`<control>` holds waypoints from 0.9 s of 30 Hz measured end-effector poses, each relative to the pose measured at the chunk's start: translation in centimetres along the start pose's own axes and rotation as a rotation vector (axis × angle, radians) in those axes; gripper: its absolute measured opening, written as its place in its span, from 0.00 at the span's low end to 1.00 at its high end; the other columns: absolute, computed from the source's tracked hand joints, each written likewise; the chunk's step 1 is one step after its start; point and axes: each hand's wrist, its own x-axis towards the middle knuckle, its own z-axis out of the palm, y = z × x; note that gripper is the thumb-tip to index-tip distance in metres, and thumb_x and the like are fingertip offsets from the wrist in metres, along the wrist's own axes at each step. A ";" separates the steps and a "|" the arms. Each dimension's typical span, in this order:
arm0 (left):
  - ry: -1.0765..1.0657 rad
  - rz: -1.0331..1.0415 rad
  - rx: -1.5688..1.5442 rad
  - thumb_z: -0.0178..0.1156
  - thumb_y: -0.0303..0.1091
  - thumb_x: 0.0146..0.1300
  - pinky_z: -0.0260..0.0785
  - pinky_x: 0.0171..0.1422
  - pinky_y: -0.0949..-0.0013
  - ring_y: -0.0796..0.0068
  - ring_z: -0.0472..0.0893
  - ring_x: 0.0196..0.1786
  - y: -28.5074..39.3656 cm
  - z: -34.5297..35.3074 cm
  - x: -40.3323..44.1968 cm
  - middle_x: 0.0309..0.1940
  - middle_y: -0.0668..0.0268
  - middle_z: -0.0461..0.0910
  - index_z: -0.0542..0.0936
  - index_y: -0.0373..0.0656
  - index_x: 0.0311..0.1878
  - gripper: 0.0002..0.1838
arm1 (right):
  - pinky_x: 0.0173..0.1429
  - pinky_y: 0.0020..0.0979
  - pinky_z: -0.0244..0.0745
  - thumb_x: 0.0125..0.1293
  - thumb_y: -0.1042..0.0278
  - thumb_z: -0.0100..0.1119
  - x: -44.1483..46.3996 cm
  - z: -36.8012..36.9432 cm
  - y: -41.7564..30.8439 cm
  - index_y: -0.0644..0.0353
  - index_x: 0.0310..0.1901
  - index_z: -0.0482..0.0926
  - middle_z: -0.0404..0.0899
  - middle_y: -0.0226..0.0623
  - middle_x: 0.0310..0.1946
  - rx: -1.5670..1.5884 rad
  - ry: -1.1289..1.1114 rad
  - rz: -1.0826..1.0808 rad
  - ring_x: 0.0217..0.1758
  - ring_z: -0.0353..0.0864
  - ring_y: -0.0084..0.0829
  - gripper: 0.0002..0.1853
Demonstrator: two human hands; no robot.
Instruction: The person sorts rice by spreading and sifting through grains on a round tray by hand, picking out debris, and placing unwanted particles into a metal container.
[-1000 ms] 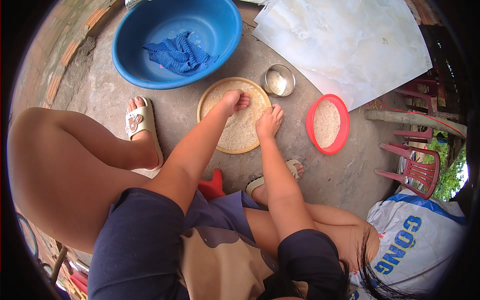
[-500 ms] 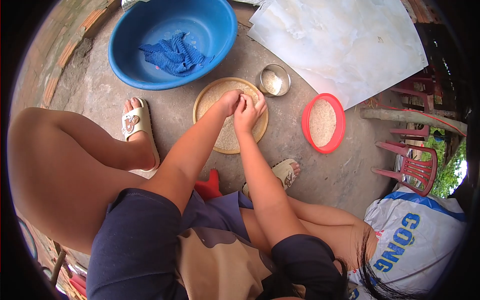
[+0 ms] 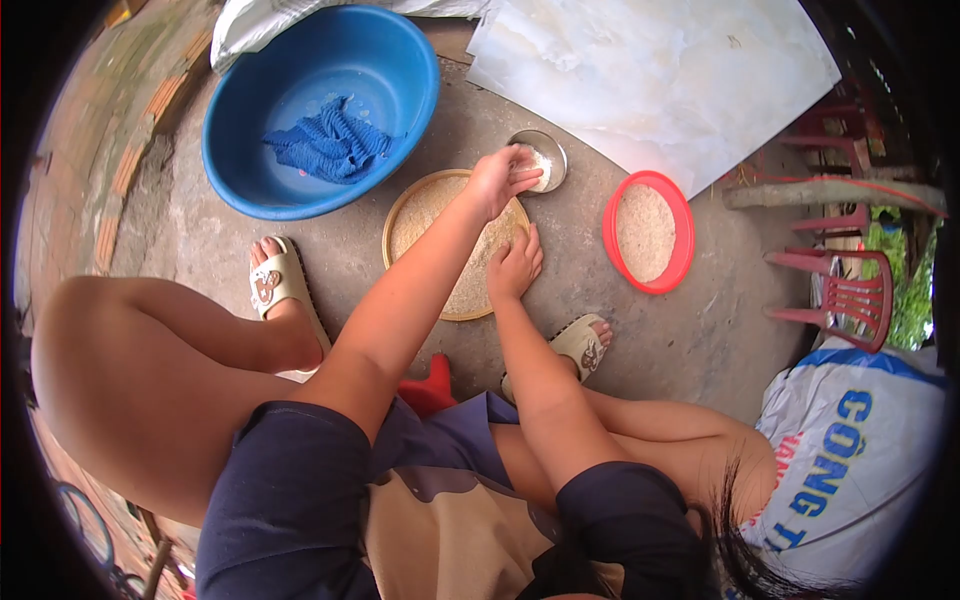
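My left hand [image 3: 500, 182] reaches over the near edge of a small metal bowl [image 3: 560, 158], fingers stretched out and apart. White grains [image 3: 543, 168] that look like rice lie in the bowl, partly hidden by the fingers. Lower down, my right hand [image 3: 514, 264] rests at the right edge of a round, tan-rimmed tray [image 3: 390, 225], its fingers slightly bent and spread over the rim. Pale rice [image 3: 425, 215] covers the tray's bottom; my left forearm crosses above it.
A blue basin [image 3: 225, 175] with a wet-looking blue cloth [image 3: 335, 142] stands at upper left. To the right is a red basin [image 3: 687, 235] of pale grains. A white sheet [image 3: 650, 80], red chairs [image 3: 855, 295] and a printed sack [image 3: 850, 420] surround the spot. My sandalled feet flank the tray.
My hands, together over the tray before, have separated. The left moved up to the metal bowl and its fingers opened; the right dropped to the tray's right rim. The camera view shifted slightly.
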 end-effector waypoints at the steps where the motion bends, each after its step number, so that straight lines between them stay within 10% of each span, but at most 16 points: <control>1: 0.002 0.078 0.066 0.49 0.41 0.70 0.77 0.51 0.59 0.63 0.79 0.49 0.6 1.0 -0.7 0.50 0.52 0.77 0.66 0.40 0.66 0.25 | 0.69 0.44 0.53 0.63 0.68 0.51 0.0 0.0 0.0 0.55 0.57 0.72 0.61 0.34 0.68 0.021 0.002 0.021 0.70 0.59 0.42 0.19; 4: 0.342 0.232 0.680 0.53 0.43 0.65 0.77 0.50 0.63 0.55 0.73 0.61 0.5 0.4 -0.8 0.64 0.47 0.67 0.61 0.49 0.70 0.31 | 0.66 0.44 0.56 0.63 0.68 0.52 0.2 -0.2 0.0 0.55 0.57 0.71 0.63 0.34 0.65 0.014 0.027 0.021 0.67 0.62 0.42 0.19; 6: 0.331 0.574 0.891 0.56 0.41 0.61 0.75 0.48 0.60 0.53 0.78 0.56 -3.2 -6.7 5.3 0.55 0.46 0.76 0.71 0.46 0.63 0.26 | 0.65 0.44 0.58 0.64 0.68 0.52 0.6 -0.4 0.1 0.55 0.56 0.71 0.65 0.36 0.63 0.059 0.025 0.066 0.65 0.63 0.42 0.18; 11: 0.442 0.586 1.191 0.56 0.35 0.58 0.74 0.44 0.59 0.55 0.84 0.36 -3.9 -10.3 1.7 0.30 0.52 0.83 0.84 0.41 0.36 0.11 | 0.59 0.44 0.63 0.64 0.68 0.51 1.1 0.3 2.0 0.56 0.52 0.73 0.70 0.44 0.50 0.109 0.105 0.165 0.56 0.68 0.47 0.14; 22: -0.313 0.761 1.610 0.58 0.28 0.54 0.73 0.54 0.62 0.57 0.78 0.48 -9.6 -7.1 -1.4 0.47 0.56 0.80 0.83 0.42 0.41 0.11 | 0.45 0.46 0.72 0.70 0.56 0.46 2.4 1.7 5.0 0.64 0.35 0.78 0.80 0.50 0.32 0.377 0.188 0.303 0.37 0.78 0.52 0.18; 27: -0.270 0.940 1.730 0.56 0.30 0.55 0.70 0.59 0.64 0.62 0.74 0.55 -12.3 -6.6 -2.1 0.50 0.62 0.78 0.81 0.39 0.44 0.13 | 0.43 0.46 0.73 0.70 0.55 0.45 2.7 1.6 5.3 0.64 0.32 0.80 0.81 0.52 0.30 0.423 0.219 0.376 0.35 0.80 0.53 0.21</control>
